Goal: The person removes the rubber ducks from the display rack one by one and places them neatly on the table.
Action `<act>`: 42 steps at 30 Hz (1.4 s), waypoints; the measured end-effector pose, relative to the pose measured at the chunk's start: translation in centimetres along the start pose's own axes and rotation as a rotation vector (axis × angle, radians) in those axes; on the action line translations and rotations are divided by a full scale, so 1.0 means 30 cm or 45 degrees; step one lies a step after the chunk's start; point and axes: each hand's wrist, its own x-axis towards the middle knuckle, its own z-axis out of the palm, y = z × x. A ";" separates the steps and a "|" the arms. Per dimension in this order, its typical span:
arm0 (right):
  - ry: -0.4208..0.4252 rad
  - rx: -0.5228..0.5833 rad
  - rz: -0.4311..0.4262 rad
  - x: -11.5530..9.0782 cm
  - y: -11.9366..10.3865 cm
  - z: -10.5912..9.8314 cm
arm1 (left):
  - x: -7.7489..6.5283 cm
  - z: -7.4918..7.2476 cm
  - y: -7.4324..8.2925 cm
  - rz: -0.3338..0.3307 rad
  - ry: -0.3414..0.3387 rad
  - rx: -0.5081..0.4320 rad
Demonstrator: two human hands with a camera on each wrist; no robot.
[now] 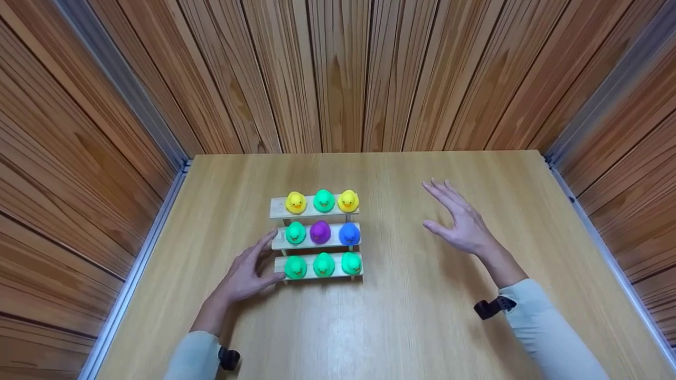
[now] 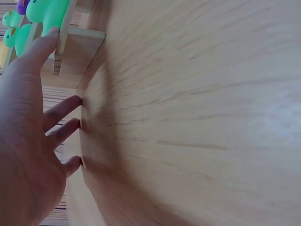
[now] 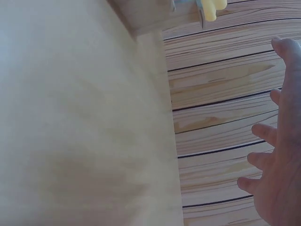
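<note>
My left hand (image 1: 245, 274) is at the left end of a three-step wooden stand (image 1: 279, 238), its thumb by the bottom step and its forefinger reaching the middle step. In the left wrist view the thumb (image 2: 44, 44) lies at the step's edge beside a green duck, and the other visible fingers are spread. Rubber ducks sit on every step: two yellow (image 1: 296, 202) with a green (image 1: 324, 201) between on top, green (image 1: 295, 233), purple (image 1: 320, 232) and blue (image 1: 349, 234) mid-stand, three green (image 1: 324, 265) below. My right hand (image 1: 460, 224) hovers well right of the stand, fingers extended, holding nothing.
The stand is on a light wooden table (image 1: 391, 316). Wood-plank walls (image 1: 338, 79) close off the back and both sides, with metal rails (image 1: 140, 264) along the table's sides. Dark wrist devices (image 1: 494, 307) sit at both sleeves.
</note>
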 end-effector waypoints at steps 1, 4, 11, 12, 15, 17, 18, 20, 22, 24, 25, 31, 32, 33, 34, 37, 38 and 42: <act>0.000 0.013 0.003 0.004 -0.006 0.006 | 0.000 0.000 0.000 -0.005 -0.004 -0.008; 0.002 0.055 0.007 0.018 -0.025 0.023 | 0.001 -0.001 0.001 -0.020 -0.015 -0.023; -0.006 0.193 0.019 0.054 -0.070 0.062 | 0.007 -0.019 0.007 -0.053 -0.072 -0.167; -0.005 0.214 0.017 0.061 -0.076 0.068 | 0.008 -0.023 0.007 -0.062 -0.081 -0.185; -0.007 0.256 0.012 0.082 -0.095 0.083 | 0.013 -0.034 0.008 -0.080 -0.104 -0.210; -0.011 0.282 0.002 0.097 -0.107 0.095 | 0.014 -0.041 0.008 -0.091 -0.109 -0.216; -0.015 0.295 -0.001 0.105 -0.113 0.100 | 0.013 -0.044 0.008 -0.093 -0.111 -0.216; -0.023 0.322 -0.002 0.119 -0.124 0.112 | 0.014 -0.047 0.007 -0.086 -0.116 -0.207; -0.030 0.346 0.003 0.131 -0.134 0.124 | 0.015 -0.046 0.010 -0.090 -0.116 -0.211; -0.044 0.361 0.011 0.141 -0.144 0.134 | 0.017 -0.043 0.012 -0.092 -0.116 -0.212; -0.049 0.366 0.012 0.145 -0.149 0.140 | 0.017 -0.041 0.014 -0.091 -0.117 -0.212; -0.066 0.415 0.022 0.176 -0.186 0.176 | 0.014 -0.036 0.021 -0.103 -0.122 -0.212; -0.065 0.422 0.021 0.182 -0.192 0.181 | 0.015 -0.036 0.023 -0.103 -0.123 -0.204; -0.062 0.428 0.016 0.188 -0.198 0.186 | 0.015 -0.036 0.024 -0.106 -0.123 -0.203; -0.058 0.432 0.011 0.193 -0.204 0.190 | 0.015 -0.036 0.025 -0.108 -0.123 -0.201; -0.044 0.444 -0.002 0.212 -0.222 0.202 | 0.016 -0.035 0.028 -0.115 -0.122 -0.200; -0.040 0.452 -0.004 0.219 -0.228 0.206 | 0.016 -0.036 0.028 -0.118 -0.122 -0.197; -0.031 0.483 -0.010 0.243 -0.249 0.221 | 0.018 -0.032 0.026 -0.131 -0.121 -0.218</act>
